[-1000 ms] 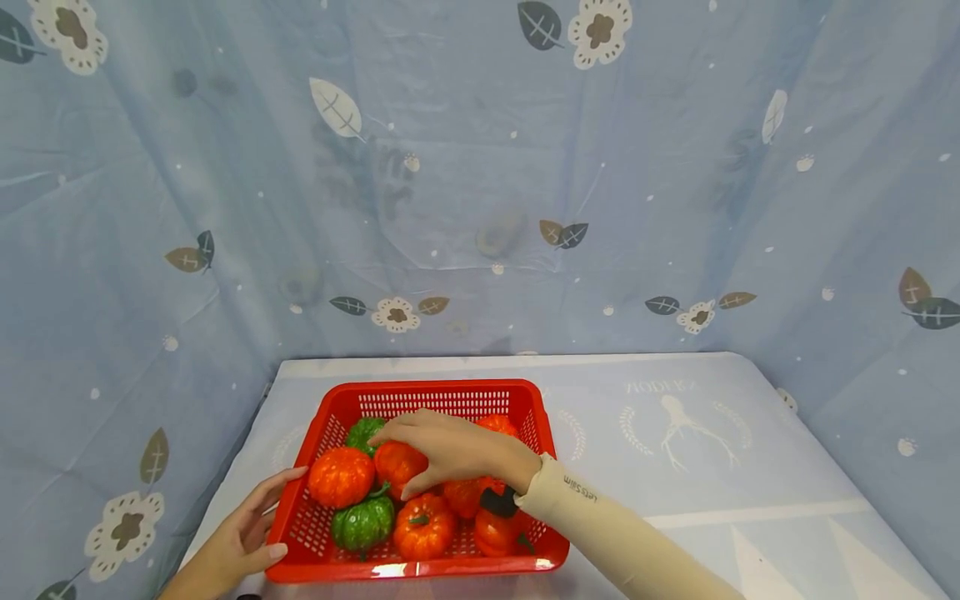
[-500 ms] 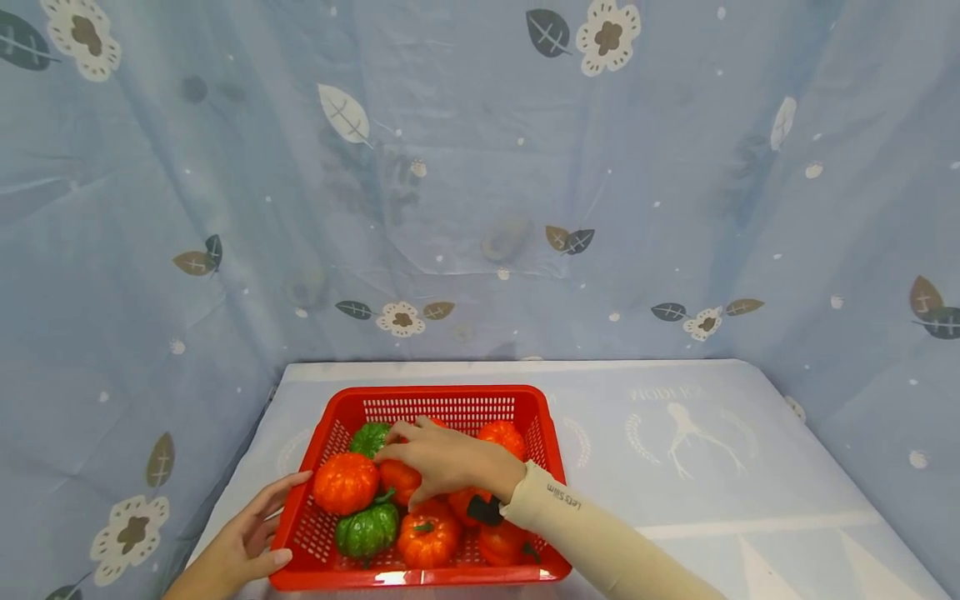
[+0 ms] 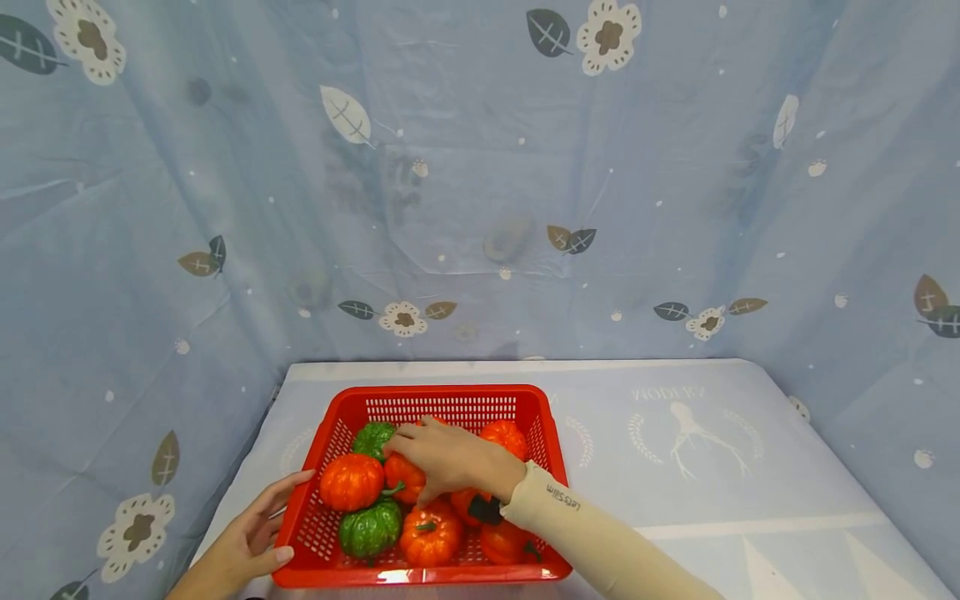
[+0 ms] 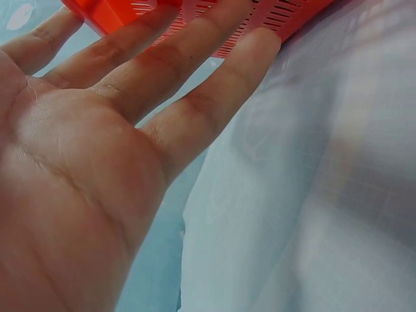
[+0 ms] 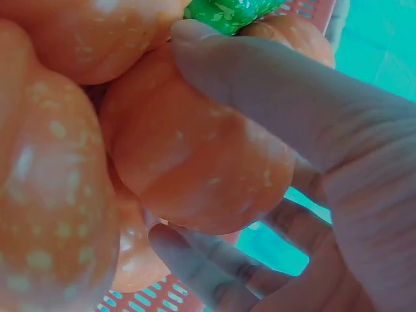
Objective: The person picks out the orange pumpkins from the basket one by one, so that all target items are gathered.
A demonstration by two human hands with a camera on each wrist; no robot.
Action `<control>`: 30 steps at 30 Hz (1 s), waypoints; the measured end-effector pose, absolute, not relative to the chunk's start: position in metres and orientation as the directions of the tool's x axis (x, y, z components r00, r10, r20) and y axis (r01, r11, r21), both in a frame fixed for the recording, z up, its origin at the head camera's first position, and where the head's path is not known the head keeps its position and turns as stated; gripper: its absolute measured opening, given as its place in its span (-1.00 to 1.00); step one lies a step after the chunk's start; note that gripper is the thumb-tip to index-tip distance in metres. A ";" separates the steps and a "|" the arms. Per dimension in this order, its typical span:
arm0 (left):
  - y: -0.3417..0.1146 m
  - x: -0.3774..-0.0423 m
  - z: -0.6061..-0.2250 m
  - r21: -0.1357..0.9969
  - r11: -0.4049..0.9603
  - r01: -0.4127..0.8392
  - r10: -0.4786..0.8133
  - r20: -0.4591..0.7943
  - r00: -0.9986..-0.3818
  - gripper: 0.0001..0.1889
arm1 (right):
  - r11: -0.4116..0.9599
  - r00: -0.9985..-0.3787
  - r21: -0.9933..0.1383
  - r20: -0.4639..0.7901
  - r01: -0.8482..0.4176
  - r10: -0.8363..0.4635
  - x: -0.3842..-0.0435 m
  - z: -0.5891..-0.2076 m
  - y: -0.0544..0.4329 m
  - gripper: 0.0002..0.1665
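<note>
A red plastic basket (image 3: 442, 389) holds several orange pumpkins and two green ones. My right hand (image 3: 457, 457) reaches into its middle and grips an orange pumpkin (image 3: 406, 475), partly hidden by the hand. In the right wrist view, the thumb lies over this pumpkin (image 5: 201, 149) and the fingers bend round its far side. My left hand (image 3: 243, 537) is at the basket's left side, fingertips at the rim and thumb by the front corner. The left wrist view has its fingers (image 4: 214, 104) nearly straight along the basket's slotted wall (image 4: 253, 23).
Beside the gripped pumpkin lie another orange pumpkin (image 3: 352, 482) and a green pumpkin (image 3: 371, 527). More orange pumpkins (image 3: 431, 533) crowd the front and right. The basket stands on a pale patterned tablecloth (image 3: 690, 442). A blue floral curtain (image 3: 480, 183) hangs behind and at both sides.
My right hand has lowered slightly, its thumb and fingers settling round the orange pumpkin. The left hand keeps its place at the basket, and the whole view has shifted a little.
</note>
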State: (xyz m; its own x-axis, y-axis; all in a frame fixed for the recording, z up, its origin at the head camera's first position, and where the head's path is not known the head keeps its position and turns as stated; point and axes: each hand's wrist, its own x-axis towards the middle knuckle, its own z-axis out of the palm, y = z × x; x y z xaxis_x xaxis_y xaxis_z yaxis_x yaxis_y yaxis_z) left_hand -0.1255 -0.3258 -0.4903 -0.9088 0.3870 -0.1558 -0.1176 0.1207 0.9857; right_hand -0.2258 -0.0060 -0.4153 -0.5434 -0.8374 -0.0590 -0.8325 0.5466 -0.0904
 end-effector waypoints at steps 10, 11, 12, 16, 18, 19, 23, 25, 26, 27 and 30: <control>-0.326 -0.128 -0.491 0.991 0.113 -0.069 0.400 -0.109 -0.910 -0.25 | 0.559 -0.585 -0.262 0.028 -0.787 -0.810 -0.227 -0.408 0.009 -0.16; -0.326 -0.128 -0.491 0.991 0.115 -0.063 0.400 -0.104 -0.911 -0.25 | 0.561 -0.594 -0.284 0.036 -0.777 -0.804 -0.228 -0.407 0.011 -0.16; -0.326 -0.128 -0.490 0.991 0.118 -0.060 0.401 -0.103 -0.910 -0.25 | 0.564 -0.602 -0.300 0.043 -0.769 -0.797 -0.228 -0.405 0.014 -0.16; -0.327 -0.128 -0.490 0.991 0.122 -0.061 0.404 -0.106 -0.908 -0.24 | 0.578 -0.634 -0.339 0.076 -0.742 -0.770 -0.229 -0.399 0.023 -0.13; -0.327 -0.128 -0.489 0.990 0.124 -0.071 0.407 -0.116 -0.906 -0.24 | 0.579 -0.644 -0.349 0.101 -0.737 -0.758 -0.228 -0.396 0.027 -0.12; -0.327 -0.128 -0.489 0.989 0.121 -0.086 0.407 -0.128 -0.904 -0.24 | 0.581 -0.649 -0.350 0.116 -0.735 -0.752 -0.228 -0.394 0.029 -0.11; -0.327 -0.128 -0.486 0.984 0.128 -0.128 0.400 -0.169 -0.901 -0.23 | 0.596 -0.678 -0.370 0.144 -0.713 -0.721 -0.227 -0.389 0.037 -0.11; -0.327 -0.128 -0.486 0.984 0.127 -0.121 0.408 -0.163 -0.898 -0.22 | 0.602 -0.694 -0.391 0.148 -0.696 -0.705 -0.227 -0.388 0.041 -0.11; -0.327 -0.128 -0.486 0.986 0.127 -0.107 0.416 -0.151 -0.897 -0.21 | 0.604 -0.702 -0.408 0.147 -0.684 -0.696 -0.227 -0.388 0.043 -0.11; -0.328 -0.128 -0.486 0.988 0.123 -0.094 0.423 -0.138 -0.895 -0.21 | 0.604 -0.709 -0.423 0.148 -0.676 -0.690 -0.228 -0.388 0.045 -0.11; -0.328 -0.128 -0.485 0.991 0.107 -0.077 0.444 -0.117 -0.889 -0.20 | 0.600 -0.726 -0.462 0.154 -0.653 -0.671 -0.229 -0.387 0.052 -0.12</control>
State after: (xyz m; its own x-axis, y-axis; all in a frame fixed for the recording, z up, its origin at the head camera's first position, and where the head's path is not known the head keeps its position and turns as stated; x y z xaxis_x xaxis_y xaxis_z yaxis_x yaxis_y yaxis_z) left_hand -0.1281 -0.3284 -0.4848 -0.8885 0.4436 -0.1173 -0.0772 0.1074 0.9912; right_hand -0.2289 0.0521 -0.3874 -0.7257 -0.6706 0.1540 -0.6528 0.6003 -0.4621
